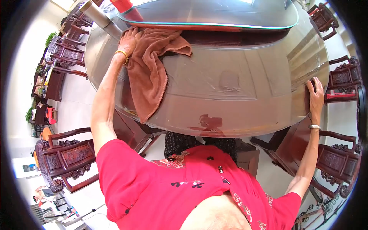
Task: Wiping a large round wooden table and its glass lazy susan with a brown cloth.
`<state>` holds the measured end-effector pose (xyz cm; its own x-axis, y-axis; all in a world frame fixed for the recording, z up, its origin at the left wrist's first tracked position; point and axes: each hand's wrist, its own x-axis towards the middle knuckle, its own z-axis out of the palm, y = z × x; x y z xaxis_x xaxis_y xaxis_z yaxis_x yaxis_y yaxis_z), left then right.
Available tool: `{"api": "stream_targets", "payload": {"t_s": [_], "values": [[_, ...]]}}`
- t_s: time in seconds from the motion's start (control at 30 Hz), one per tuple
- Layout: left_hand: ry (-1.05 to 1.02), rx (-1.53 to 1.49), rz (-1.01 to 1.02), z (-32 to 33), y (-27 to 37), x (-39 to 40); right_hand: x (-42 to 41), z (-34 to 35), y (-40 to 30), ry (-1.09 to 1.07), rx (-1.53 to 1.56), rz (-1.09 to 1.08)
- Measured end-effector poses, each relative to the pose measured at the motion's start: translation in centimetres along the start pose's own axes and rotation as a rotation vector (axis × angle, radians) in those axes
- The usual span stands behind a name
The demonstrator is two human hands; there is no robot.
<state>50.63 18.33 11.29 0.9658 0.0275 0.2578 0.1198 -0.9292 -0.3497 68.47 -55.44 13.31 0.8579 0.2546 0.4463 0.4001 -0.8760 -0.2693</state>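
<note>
At the far left of the round, glass-topped table (212,106), my left hand (129,41) presses on a brown cloth (148,76). A gold bangle circles that wrist. The cloth lies in loose folds, and one stitched corner hangs down over the near edge of the table. My right hand (316,96), with a silver-coloured bangle on its wrist, rests at the table's right edge. Its fingers are apart and hold nothing. Just beyond the left hand rises the glass turntable (212,15), with a greenish rim.
A metallic cylinder (96,14) stands past my left hand, beside a red container (122,4) on the turntable. Carved wooden chairs (70,155) surround the table, including a right-hand chair (336,161). A person (43,194) is at the lower left.
</note>
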Motion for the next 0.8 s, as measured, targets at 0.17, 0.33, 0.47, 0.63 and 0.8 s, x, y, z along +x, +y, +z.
{"api": "stream_targets", "payload": {"t_s": [0.17,0.33,0.47,0.63,0.8], "values": [[-0.147,0.064,-0.137,0.1,0.5,0.6,-0.2,-0.2,0.0,0.002,0.004,0.029],[-0.081,-0.075,-0.128,-0.5,4.5,0.1,-0.1,-0.3,-0.9,0.020,-0.047,0.022],[0.093,-0.269,-0.047,-2.5,10.3,0.5,-0.2,-0.2,-0.8,0.052,-0.081,-0.011],[-0.034,-0.420,0.258,-8.5,21.3,5.2,-0.7,-0.1,0.9,0.117,-0.162,-0.039],[0.034,-0.604,0.381,-10.7,30.9,10.2,0.2,1.5,0.8,0.196,-0.177,-0.126]]}}
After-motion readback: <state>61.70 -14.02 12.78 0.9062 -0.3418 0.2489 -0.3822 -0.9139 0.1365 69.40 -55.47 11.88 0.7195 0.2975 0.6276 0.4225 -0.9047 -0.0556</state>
